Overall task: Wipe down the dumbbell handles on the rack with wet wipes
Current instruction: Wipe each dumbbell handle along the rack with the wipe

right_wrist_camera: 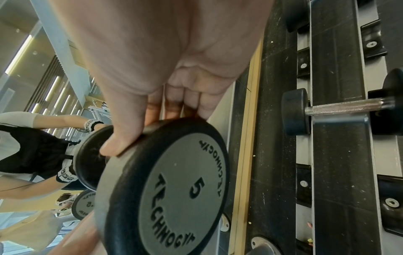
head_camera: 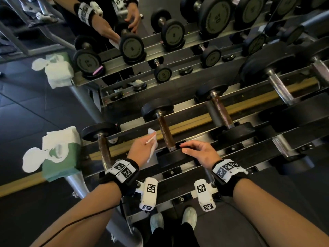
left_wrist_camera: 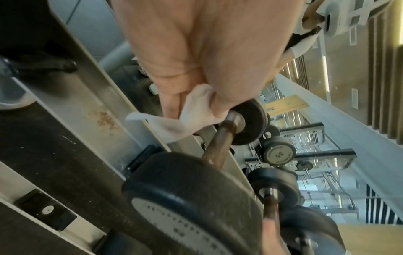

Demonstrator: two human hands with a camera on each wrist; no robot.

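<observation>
Left hand (head_camera: 140,148) pinches wipe (head_camera: 152,143); right hand (head_camera: 199,150) seemingly grips dumbbell (right_wrist_camera: 165,186).

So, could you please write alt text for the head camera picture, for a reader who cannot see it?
Seen from above, a person's left hand holds a white wipe beside the brown handle of a dumbbell on a rack, while the right hand grips that dumbbell's near weight. A green pack of wipes sits at the rack's left end, and a mirror behind repeats the scene.

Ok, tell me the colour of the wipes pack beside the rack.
Green pack, with white wipes on top; the head view shows it best.
</observation>
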